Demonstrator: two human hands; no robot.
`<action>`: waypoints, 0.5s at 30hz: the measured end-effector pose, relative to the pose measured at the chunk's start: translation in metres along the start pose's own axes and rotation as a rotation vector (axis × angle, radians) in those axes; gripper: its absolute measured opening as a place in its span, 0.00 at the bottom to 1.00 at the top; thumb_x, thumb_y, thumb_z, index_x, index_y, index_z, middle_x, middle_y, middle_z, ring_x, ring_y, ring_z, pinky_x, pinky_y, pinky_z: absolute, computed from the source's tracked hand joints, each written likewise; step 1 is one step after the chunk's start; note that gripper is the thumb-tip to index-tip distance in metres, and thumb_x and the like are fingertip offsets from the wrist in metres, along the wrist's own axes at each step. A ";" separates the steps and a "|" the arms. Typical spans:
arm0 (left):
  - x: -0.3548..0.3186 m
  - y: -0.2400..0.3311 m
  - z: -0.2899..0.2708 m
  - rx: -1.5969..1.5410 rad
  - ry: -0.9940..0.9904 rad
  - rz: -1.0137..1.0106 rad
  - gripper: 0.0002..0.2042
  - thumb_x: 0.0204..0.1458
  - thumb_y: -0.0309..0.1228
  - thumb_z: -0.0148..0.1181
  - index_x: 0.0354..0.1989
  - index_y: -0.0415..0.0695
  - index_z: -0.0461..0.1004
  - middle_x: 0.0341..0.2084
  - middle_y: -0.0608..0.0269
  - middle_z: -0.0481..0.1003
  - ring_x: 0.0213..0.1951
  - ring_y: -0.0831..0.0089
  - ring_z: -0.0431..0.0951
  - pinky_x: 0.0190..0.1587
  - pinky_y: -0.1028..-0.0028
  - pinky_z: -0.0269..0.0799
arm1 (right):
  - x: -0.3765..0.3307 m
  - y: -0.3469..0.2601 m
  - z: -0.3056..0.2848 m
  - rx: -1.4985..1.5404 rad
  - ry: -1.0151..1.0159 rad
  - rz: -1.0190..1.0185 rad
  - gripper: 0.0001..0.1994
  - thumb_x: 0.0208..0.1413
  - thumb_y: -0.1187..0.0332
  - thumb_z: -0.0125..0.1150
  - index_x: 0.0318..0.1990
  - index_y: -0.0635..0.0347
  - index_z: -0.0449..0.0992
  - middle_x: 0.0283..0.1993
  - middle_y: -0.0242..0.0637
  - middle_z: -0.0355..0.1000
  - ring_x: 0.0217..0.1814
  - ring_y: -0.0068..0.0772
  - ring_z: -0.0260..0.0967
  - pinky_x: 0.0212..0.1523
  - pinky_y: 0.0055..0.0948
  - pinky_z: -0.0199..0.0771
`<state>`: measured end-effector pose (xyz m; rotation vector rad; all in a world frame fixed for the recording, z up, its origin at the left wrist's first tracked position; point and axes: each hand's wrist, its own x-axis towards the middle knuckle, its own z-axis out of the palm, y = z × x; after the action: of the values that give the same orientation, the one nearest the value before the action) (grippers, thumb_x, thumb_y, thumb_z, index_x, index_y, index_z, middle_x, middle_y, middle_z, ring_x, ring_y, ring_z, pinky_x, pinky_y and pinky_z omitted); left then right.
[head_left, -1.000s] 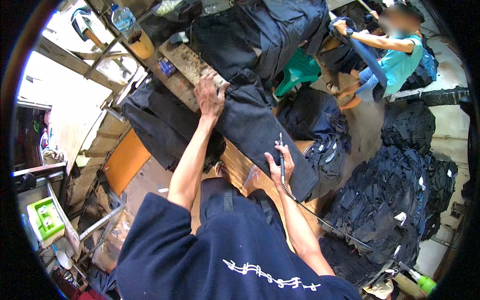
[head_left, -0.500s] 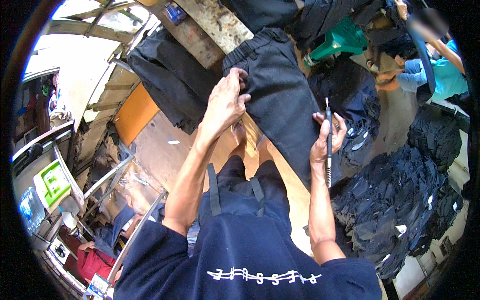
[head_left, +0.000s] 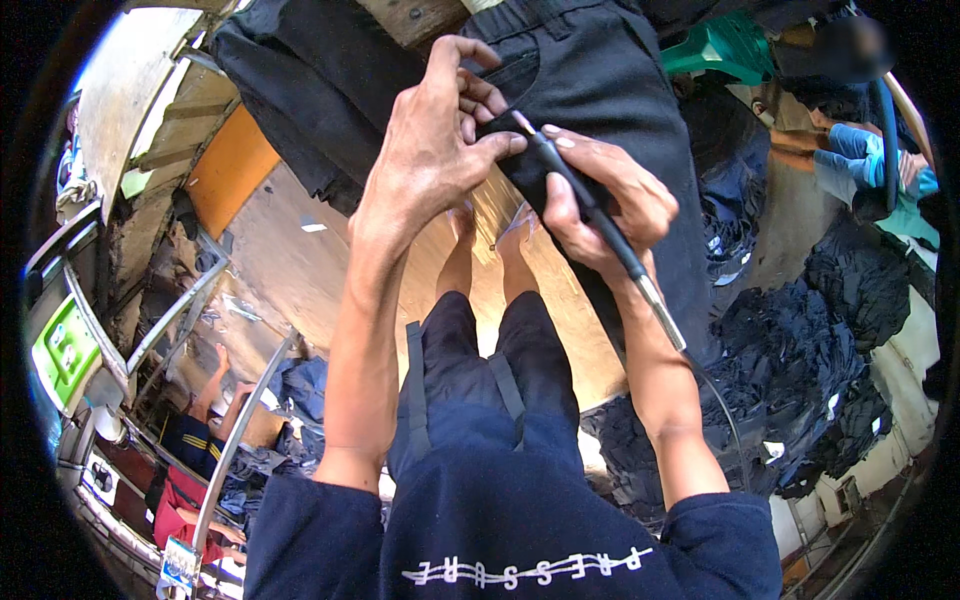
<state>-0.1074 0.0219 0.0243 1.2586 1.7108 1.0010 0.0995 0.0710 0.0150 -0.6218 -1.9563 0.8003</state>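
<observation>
A pair of black trousers (head_left: 630, 130) with a gathered waistband hangs in front of me from a wooden bench. My left hand (head_left: 425, 140) is at the pocket opening, its fingers curled and pinching the cloth edge. In my right hand (head_left: 615, 200) is a slim black soldering iron (head_left: 600, 220) with a pale tip and a metal rear end, from which a thin cord runs down along my forearm. The iron's tip lies close by the left fingertips at the pocket edge; whether it touches the cloth I cannot tell.
More black garments (head_left: 310, 90) hang to the left of the trousers. A large heap of dark clothes (head_left: 780, 370) lies at right, below a green plastic stool (head_left: 725, 50). One person in light blue (head_left: 850, 150) sits at far right, another in red (head_left: 180, 510) at lower left. A metal rail (head_left: 240, 440) runs there.
My right hand has brought the soldering iron left and up, from beside the trouser leg to the pocket, tilting it inward. The left fingers have closed at the pocket. The trousers appear nearer.
</observation>
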 end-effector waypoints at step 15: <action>0.008 0.014 -0.014 -0.145 -0.106 -0.038 0.27 0.49 0.14 0.69 0.58 0.38 0.65 0.30 0.64 0.76 0.31 0.79 0.74 0.34 0.78 0.72 | -0.001 0.002 0.004 -0.063 -0.125 -0.020 0.13 0.53 0.76 0.71 0.45 0.74 0.85 0.43 0.61 0.86 0.49 0.52 0.89 0.54 0.40 0.89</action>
<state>-0.1163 0.0306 0.0415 1.1613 1.5471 0.9994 0.0965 0.0701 0.0114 -0.6007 -2.1047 0.7838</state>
